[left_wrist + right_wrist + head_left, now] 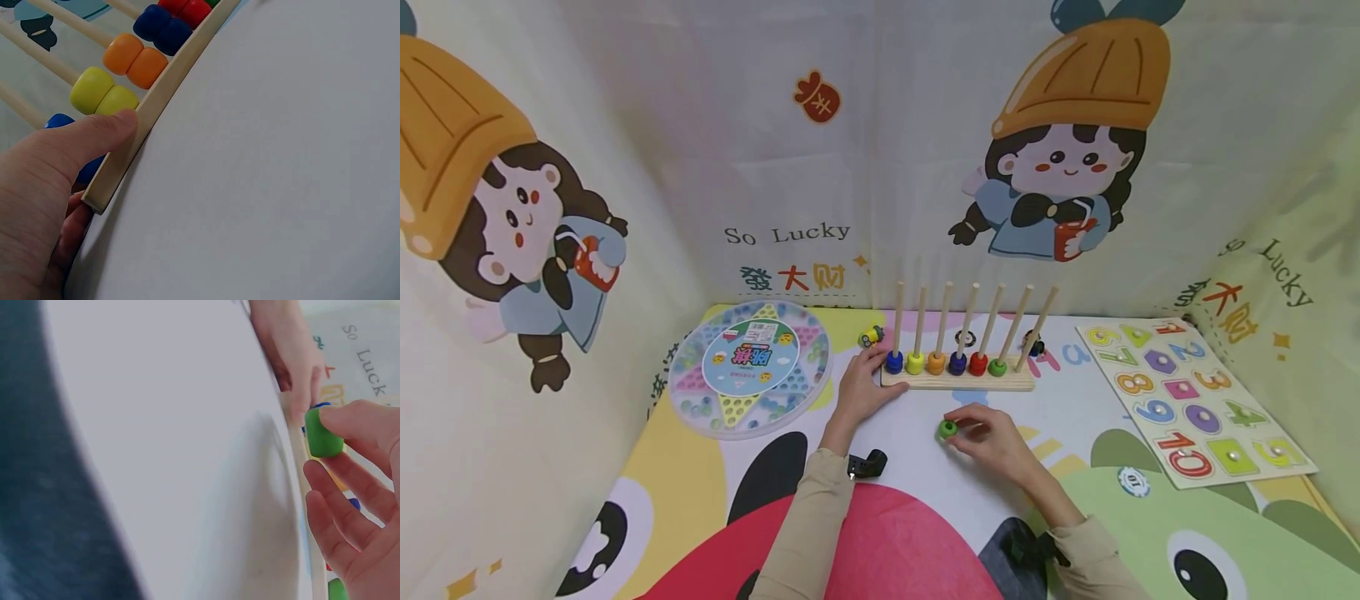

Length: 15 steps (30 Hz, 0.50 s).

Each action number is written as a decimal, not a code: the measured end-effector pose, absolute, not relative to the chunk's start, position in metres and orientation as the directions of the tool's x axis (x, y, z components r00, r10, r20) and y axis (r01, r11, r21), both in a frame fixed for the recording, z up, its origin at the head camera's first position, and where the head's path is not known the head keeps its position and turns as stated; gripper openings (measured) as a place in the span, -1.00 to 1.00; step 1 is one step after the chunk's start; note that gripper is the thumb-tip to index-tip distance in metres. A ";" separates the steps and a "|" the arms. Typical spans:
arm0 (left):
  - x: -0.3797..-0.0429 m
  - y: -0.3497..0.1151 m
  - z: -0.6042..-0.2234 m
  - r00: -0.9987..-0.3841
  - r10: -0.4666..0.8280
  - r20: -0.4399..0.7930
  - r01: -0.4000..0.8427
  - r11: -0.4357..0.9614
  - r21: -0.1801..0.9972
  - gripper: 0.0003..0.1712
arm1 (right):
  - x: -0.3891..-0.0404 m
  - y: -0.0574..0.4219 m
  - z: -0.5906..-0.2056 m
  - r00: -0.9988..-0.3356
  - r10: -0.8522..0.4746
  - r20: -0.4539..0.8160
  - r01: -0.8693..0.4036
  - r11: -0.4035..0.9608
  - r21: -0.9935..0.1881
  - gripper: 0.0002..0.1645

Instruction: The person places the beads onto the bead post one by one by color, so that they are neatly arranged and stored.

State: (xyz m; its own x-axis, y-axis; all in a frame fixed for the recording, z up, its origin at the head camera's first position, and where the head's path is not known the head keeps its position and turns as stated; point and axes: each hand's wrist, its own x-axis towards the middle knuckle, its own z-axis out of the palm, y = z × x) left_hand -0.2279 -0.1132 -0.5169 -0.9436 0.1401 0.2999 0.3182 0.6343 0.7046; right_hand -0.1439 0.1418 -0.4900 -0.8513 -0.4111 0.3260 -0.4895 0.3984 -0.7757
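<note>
A wooden bead rack (958, 382) with a row of upright pegs stands on the table. Blue, yellow, orange, dark blue and red beads sit in pairs on its pegs, then green; the rightmost peg is bare. My left hand (859, 392) grips the rack's left end, the thumb along the front edge near the yellow beads (94, 94) and the fingers partly hidden behind. In front of the rack, my right hand (996, 446) pinches a green bead (324, 432) between thumb and finger. The other fingers of that hand are spread.
Left of the rack lies a round Chinese checkers board (700, 412). A small yellow-green toy (872, 336) is behind the left hand. At the right is a number puzzle board (1157, 392), with a round chip (1133, 482) near it. A printed curtain (910, 167) hangs behind.
</note>
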 end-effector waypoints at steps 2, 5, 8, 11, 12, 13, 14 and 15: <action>-0.228 -0.113 -0.516 -0.940 0.143 0.310 0.329 0.627 0.706 -0.14 | -0.145 0.143 -0.486 -0.865 -0.378 0.331 -0.471 0.382 -0.795 -0.65; -0.227 -0.113 -0.517 -0.929 0.144 0.341 0.354 0.621 0.700 -0.15 | -0.147 0.145 -0.481 -0.877 -0.342 0.336 -0.454 0.365 -0.813 -0.64; -0.226 -0.112 -0.517 -0.922 0.140 0.361 0.364 0.633 0.683 -0.16 | -0.149 0.148 -0.478 -0.876 -0.327 0.355 -0.461 0.350 -0.815 -0.63; -0.226 -0.112 -0.517 -0.928 0.136 0.346 0.350 0.634 0.690 -0.18 | -0.149 0.151 -0.476 -0.878 -0.316 0.360 -0.461 0.354 -0.814 -0.63; -0.225 -0.111 -0.516 -0.932 0.134 0.337 0.342 0.637 0.691 -0.19 | -0.150 0.152 -0.476 -0.881 -0.310 0.359 -0.458 0.358 -0.814 -0.64; -0.225 -0.111 -0.515 -0.938 0.133 0.320 0.329 0.628 0.705 -0.18 | -0.150 0.153 -0.475 -0.886 -0.301 0.352 -0.448 0.365 -0.816 -0.64; -0.226 -0.111 -0.515 -0.942 0.132 0.309 0.321 0.629 0.708 -0.18 | -0.150 0.154 -0.475 -0.891 -0.293 0.346 -0.439 0.367 -0.820 -0.64; -0.226 -0.111 -0.515 -0.945 0.131 0.300 0.313 0.631 0.710 -0.18 | -0.150 0.155 -0.474 -0.896 -0.285 0.342 -0.432 0.370 -0.823 -0.65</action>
